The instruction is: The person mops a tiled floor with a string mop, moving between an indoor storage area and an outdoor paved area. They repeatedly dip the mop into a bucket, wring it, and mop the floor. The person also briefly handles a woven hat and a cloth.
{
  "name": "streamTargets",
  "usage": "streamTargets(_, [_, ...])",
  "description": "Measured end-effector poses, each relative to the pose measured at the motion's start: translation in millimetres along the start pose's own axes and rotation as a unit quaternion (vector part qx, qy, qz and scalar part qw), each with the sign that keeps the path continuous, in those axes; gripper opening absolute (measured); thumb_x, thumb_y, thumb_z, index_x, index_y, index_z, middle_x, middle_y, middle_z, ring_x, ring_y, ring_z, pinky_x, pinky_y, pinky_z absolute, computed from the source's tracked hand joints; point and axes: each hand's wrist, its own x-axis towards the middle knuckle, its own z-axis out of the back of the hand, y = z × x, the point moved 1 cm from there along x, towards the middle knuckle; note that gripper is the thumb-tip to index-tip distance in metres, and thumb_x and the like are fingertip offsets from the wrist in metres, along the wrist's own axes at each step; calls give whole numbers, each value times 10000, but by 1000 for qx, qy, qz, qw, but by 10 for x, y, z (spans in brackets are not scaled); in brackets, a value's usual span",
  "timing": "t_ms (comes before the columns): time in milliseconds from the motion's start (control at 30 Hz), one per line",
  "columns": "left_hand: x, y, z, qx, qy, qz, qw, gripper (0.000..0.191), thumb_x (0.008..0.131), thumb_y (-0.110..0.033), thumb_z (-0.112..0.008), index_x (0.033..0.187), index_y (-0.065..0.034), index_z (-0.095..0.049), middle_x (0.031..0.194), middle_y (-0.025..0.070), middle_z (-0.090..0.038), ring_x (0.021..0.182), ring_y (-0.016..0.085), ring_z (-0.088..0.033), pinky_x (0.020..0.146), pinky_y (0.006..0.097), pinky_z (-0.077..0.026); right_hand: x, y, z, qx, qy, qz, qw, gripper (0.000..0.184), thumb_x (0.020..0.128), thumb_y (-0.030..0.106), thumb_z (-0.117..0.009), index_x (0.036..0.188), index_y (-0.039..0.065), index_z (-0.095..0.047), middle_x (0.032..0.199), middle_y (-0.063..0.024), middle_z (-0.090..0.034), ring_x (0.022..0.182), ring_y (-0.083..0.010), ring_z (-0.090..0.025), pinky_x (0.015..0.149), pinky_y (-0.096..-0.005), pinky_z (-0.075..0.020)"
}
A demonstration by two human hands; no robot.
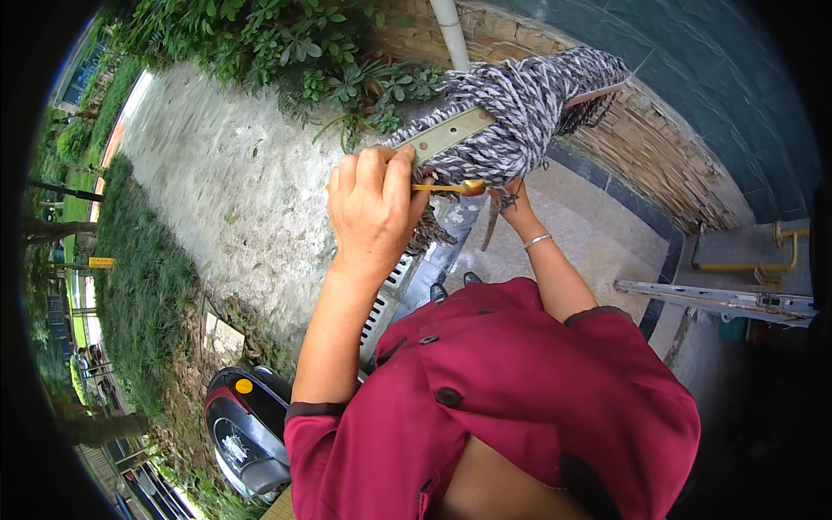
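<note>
A mop head of grey and white twisted yarn (520,107) is raised in front of me, with a pale metal strip (453,134) lying across it. My left hand (372,195) has its fingers curled at the strip's lower end and holds a thin gold-coloured spoon-shaped tool (471,188), which sticks out to the right. Under the yarn, my right hand (510,198) is partly hidden; it grips the underside of the mop head. A brown tapered piece (491,224) hangs beside it. My right wrist wears a silver bangle (537,241).
A slotted drain cover (372,318) lies below my left forearm, near my dark shoes (439,292). Bushes (286,45) and a white pipe (450,32) stand ahead by a stone-clad wall (656,156). A scooter (250,429) is at lower left, a metal rail (715,300) at right.
</note>
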Motion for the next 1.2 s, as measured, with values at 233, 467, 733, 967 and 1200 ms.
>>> streamTargets(233, [-130,-269,64,-135,-40,-74,987,175,705,-82,-691,873,-73,-644,709,28,-531,594,179,-450,523,301,-357,237,-125,-62,-75,-103,8,992,171,803,-21,-597,956,-3,-525,875,-79,-647,782,-132,-560,701,-272,-451])
streamTargets(467, [-739,55,-982,-416,115,314,845,175,889,-99,-549,1006,19,-605,721,19,-516,650,102,-469,591,234,-395,374,149,-309,-147,-90,-73,982,214,761,64,-576,956,3,-509,847,-205,-612,799,-372,-601,711,-398,-468])
streamTargets(733, [-152,54,-1079,-558,90,389,727,118,873,-112,-606,940,-76,-516,738,-40,-509,613,30,-390,537,187,-303,529,15,-487,-163,-55,-71,983,232,782,89,-579,981,-19,-527,861,-237,-596,857,-399,-586,732,-432,-462])
streamTargets(967, [404,195,-636,-719,62,390,572,73,900,-78,-544,836,-114,-536,715,27,-560,521,69,-329,502,219,-277,573,69,-613,-176,-1,-78,981,240,823,135,-593,965,-24,-482,920,-252,-591,886,-397,-590,767,-465,-462])
streamTargets(1200, [334,232,-637,-664,107,431,602,79,877,-71,-577,811,-96,-541,725,33,-570,539,77,-378,514,218,-313,617,109,-546,-164,16,-107,981,249,824,151,-575,973,-28,-486,951,-241,-596,919,-388,-587,790,-451,-461])
